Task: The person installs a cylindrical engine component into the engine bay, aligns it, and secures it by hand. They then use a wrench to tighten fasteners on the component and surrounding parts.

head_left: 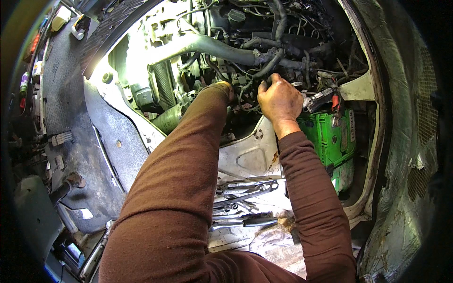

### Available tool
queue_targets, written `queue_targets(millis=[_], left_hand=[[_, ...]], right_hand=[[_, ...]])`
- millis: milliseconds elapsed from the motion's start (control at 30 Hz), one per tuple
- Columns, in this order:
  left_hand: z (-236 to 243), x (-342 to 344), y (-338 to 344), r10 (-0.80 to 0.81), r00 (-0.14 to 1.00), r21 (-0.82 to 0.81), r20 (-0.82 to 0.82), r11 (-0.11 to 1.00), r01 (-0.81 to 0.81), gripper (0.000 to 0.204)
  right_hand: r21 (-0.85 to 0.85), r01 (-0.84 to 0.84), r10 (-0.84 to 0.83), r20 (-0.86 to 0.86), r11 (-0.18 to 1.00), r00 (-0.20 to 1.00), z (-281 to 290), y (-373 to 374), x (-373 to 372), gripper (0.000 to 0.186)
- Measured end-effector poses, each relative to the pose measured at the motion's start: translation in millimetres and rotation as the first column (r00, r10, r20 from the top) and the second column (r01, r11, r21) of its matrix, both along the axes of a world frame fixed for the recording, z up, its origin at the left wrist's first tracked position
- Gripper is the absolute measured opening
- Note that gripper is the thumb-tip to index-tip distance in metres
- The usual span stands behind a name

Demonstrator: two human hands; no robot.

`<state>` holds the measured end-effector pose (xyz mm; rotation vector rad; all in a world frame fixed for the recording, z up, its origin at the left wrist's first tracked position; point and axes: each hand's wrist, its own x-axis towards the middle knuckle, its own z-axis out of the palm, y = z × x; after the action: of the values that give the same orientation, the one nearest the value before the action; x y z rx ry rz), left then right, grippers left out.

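Note:
Both arms, in brown sleeves, reach into an engine bay. My right hand [281, 101] is beside the hoses with its fingers bent and closed at the tips; what they hold, if anything, is hidden. My left hand [228, 88] sits deeper among the parts, mostly covered by its sleeve, so its fingers do not show. Between and beyond the hands run thin black wires and a black corrugated hose [271, 66]. A thick grey pipe [203, 45] crosses above them. To the right of my right wrist stands a green battery [325, 141] with a red terminal cover [335, 101].
Several wrenches [245, 193] lie on the pale panel below my hands. The white metal frame [368, 87] borders the opening on the right. A grey floor mat [111, 129] lies to the left, with a pedal [61, 138] beyond. Bright light falls on the upper left.

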<state>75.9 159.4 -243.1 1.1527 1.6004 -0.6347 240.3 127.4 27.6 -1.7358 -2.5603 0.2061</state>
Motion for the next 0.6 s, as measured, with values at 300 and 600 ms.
queue_targets(millis=[300,600], left_hand=[[108,32,-14,0.141,0.987,0.150,0.077,0.977,-0.151,0.034],[104,41,-3,-0.030,0.997,0.110,0.075,0.994,0.022,0.036]], right_hand=[[0.016,0.069,-0.070,0.056,0.998,0.996,2,9,24,0.032],[0.010,0.071,-0.072,0.071,0.997,0.995,-1,11,30,0.032]])
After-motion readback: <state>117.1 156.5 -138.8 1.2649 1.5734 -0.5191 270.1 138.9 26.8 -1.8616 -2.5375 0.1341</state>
